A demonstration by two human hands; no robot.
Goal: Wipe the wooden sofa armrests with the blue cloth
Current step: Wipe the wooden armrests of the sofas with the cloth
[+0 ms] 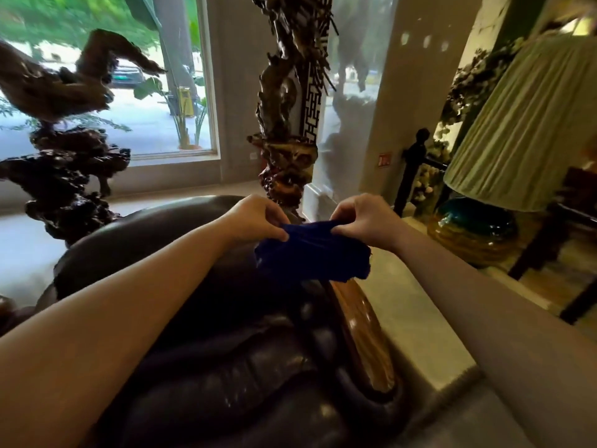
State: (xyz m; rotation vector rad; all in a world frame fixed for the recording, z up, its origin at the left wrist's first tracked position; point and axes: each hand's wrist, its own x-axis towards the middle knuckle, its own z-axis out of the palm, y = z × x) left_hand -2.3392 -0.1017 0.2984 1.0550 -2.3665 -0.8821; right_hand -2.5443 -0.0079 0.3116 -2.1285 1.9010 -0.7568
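A dark blue cloth [311, 255] hangs bunched in the air between my two hands, above the sofa. My left hand [256, 218] pinches its upper left edge and my right hand [363, 218] pinches its upper right edge. Below the cloth runs the glossy brown wooden armrest [363, 331], curving toward me along the right side of the dark leather sofa [200, 367]. The cloth's lower edge hangs just over the armrest's far end; I cannot tell whether they touch.
A tall carved root sculpture [284, 130] rises right behind the sofa. Another dark carving [61, 176] stands at the left by a window. At the right, a pleated green lampshade [523, 124] tops a teal and amber glass base [471, 234] beside a dark table.
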